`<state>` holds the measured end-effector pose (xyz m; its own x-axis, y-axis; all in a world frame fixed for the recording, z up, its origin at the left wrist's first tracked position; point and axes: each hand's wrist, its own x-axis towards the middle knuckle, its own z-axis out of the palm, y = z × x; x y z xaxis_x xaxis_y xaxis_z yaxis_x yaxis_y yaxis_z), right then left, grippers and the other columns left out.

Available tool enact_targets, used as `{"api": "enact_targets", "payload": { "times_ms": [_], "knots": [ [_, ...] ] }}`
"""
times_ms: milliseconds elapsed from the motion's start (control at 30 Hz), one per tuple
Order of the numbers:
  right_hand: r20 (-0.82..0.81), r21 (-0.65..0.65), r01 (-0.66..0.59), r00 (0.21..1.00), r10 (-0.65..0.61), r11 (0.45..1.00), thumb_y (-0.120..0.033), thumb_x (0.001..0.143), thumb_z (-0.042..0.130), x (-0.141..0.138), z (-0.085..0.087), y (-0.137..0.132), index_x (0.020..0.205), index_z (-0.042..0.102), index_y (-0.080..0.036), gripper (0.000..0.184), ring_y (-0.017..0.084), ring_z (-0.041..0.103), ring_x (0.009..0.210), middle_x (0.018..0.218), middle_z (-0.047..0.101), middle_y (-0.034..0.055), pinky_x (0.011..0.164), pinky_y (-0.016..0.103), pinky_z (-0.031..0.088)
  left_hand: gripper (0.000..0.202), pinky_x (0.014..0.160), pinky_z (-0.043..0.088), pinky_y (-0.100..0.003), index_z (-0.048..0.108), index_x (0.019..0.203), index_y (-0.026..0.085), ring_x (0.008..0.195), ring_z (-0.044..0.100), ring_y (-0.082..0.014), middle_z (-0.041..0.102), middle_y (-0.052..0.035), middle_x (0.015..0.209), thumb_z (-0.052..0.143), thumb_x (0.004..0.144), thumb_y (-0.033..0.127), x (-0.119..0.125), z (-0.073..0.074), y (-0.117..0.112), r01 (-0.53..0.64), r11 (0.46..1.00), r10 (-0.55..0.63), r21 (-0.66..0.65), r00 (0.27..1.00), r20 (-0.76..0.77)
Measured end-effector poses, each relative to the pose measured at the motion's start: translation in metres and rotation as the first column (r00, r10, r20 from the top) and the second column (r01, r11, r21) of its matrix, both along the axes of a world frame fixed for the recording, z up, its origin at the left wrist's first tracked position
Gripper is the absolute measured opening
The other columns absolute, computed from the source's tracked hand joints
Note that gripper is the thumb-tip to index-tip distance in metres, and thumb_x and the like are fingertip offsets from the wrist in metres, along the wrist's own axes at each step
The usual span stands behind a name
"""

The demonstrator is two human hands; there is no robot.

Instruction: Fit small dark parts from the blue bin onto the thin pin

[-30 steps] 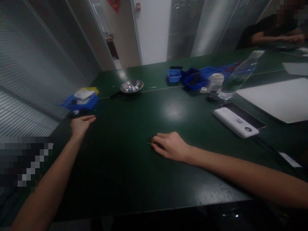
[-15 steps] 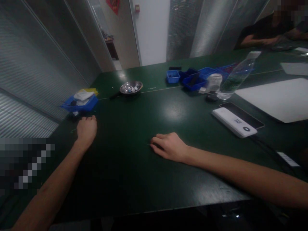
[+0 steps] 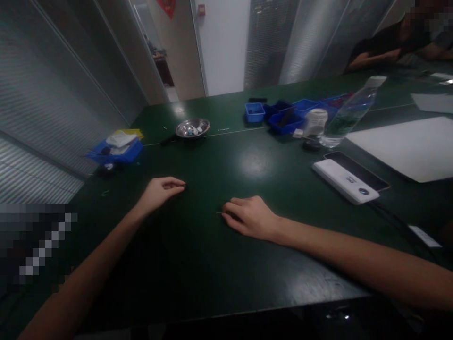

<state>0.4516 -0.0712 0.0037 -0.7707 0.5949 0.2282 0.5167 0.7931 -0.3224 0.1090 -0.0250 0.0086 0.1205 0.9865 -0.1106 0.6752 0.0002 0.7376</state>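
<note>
My left hand (image 3: pixel 161 192) is over the table left of the middle, thumb and fingers pinched together. A tiny dark thing shows at those fingertips, too small to name. My right hand (image 3: pixel 249 216) rests on the green table (image 3: pixel 198 264), fingers curled and closed. From its thumb and forefinger a thin pale pin-like piece (image 3: pixel 218 213) sticks out to the left. A short gap of tabletop lies between the two hands, and they do not touch.
Left stands a blue tray (image 3: pixel 132 152) with white cloth-like stuff. Farther back are a metal bowl (image 3: pixel 182 131) with small pieces, blue bins (image 3: pixel 255 113) and a water bottle (image 3: pixel 348 115). A white power bank (image 3: pixel 341 179) and phone (image 3: pixel 357 170) lie right. Another person's arm (image 3: pixel 375 59) is at far right.
My left hand has moved right from beside the blue tray toward my right hand, now pinching a tiny dark thing. My right hand has stayed in place with the thin piece.
</note>
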Motion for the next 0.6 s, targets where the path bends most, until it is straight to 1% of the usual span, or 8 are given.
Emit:
{"api": "enact_targets", "payload": {
  "times_ms": [67,100,133,200,233,300,433,600],
  "knots": [
    [-0.019,-0.006,0.009,1.0,-0.01,1.0,-0.037,0.104,0.039,0.0,0.0,-0.001,0.107,0.062,-0.018,0.03,0.01,0.054,0.066,0.087,0.064,0.0029,0.057,0.024,0.031,0.037,0.076,0.053,-0.032,0.074,0.112,0.023,0.087,0.066,-0.0198,0.072,-0.0065,0.106,0.068,0.085,0.047,0.034,0.004,-0.015,0.222,0.975,-0.223,-0.016,0.974,-0.034],
    [-0.029,-0.01,0.017,0.999,-0.017,1.0,-0.037,0.104,0.039,0.001,-0.001,-0.001,0.108,0.062,-0.019,0.03,0.01,0.054,0.067,0.088,0.064,0.0028,0.058,0.024,0.031,0.034,0.075,0.053,-0.031,0.074,0.112,0.023,0.086,0.065,-0.0189,0.071,-0.0065,0.104,0.066,0.088,0.045,0.048,0.006,-0.024,0.313,0.95,-0.312,0.018,0.949,-0.047],
    [-0.039,-0.013,0.026,0.999,-0.027,1.0,-0.037,0.104,0.039,0.001,-0.001,-0.001,0.109,0.062,-0.019,0.03,0.01,0.054,0.066,0.088,0.065,0.0027,0.058,0.024,0.031,0.03,0.077,0.052,-0.031,0.074,0.113,0.023,0.088,0.064,-0.0183,0.07,-0.0064,0.105,0.064,0.09,0.041,0.059,0.007,-0.031,0.394,0.917,-0.392,0.052,0.918,-0.054],
    [-0.048,-0.012,0.045,0.998,-0.045,0.999,-0.037,0.103,0.04,0.001,-0.002,-0.001,0.108,0.063,-0.019,0.029,0.01,0.054,0.065,0.087,0.065,0.0023,0.057,0.024,0.03,0.028,0.083,0.051,-0.031,0.07,0.118,0.023,0.096,0.062,-0.0181,0.068,-0.0069,0.111,0.061,0.093,0.032,0.074,0.008,-0.044,0.493,0.86,-0.49,0.133,0.87,-0.059],
    [-0.049,-0.009,0.052,0.997,-0.052,0.999,-0.037,0.102,0.041,0.001,-0.002,-0.001,0.107,0.063,-0.019,0.029,0.01,0.053,0.064,0.086,0.064,0.0021,0.056,0.024,0.029,0.029,0.086,0.051,-0.031,0.068,0.121,0.023,0.1,0.061,-0.018,0.066,-0.0072,0.113,0.061,0.094,0.029,0.077,0.007,-0.048,0.516,0.84,-0.515,0.165,0.856,-0.057],
    [-0.051,-0.007,0.064,0.997,-0.064,0.998,-0.036,0.101,0.042,0.001,-0.002,-0.001,0.105,0.064,-0.019,0.028,0.01,0.052,0.063,0.084,0.064,0.0016,0.056,0.025,0.028,0.034,0.088,0.05,-0.031,0.064,0.128,0.023,0.103,0.06,-0.0179,0.065,-0.0077,0.115,0.06,0.094,0.025,0.078,0.005,-0.052,0.53,0.823,-0.531,0.204,0.846,-0.054],
    [-0.052,-0.007,0.086,0.995,-0.086,0.996,-0.035,0.1,0.044,0.001,-0.003,-0.001,0.102,0.065,-0.02,0.026,0.01,0.051,0.062,0.084,0.064,0.0012,0.056,0.025,0.027,0.041,0.089,0.05,-0.032,0.058,0.134,0.024,0.103,0.06,-0.0178,0.064,-0.0073,0.114,0.061,0.093,0.022,0.075,0.0,-0.051,0.543,0.811,-0.541,0.217,0.838,-0.071],
    [-0.067,0.006,0.11,0.992,-0.109,0.994,-0.033,0.097,0.046,0.001,-0.005,-0.002,0.096,0.065,-0.019,0.024,0.01,0.05,0.061,0.08,0.063,0.0007,0.056,0.025,0.026,0.043,0.089,0.049,-0.033,0.055,0.137,0.023,0.102,0.059,-0.0177,0.064,-0.0072,0.112,0.059,0.094,0.021,0.076,0.0,-0.051,0.55,0.803,-0.549,0.23,0.833,-0.076]
  ]
}}
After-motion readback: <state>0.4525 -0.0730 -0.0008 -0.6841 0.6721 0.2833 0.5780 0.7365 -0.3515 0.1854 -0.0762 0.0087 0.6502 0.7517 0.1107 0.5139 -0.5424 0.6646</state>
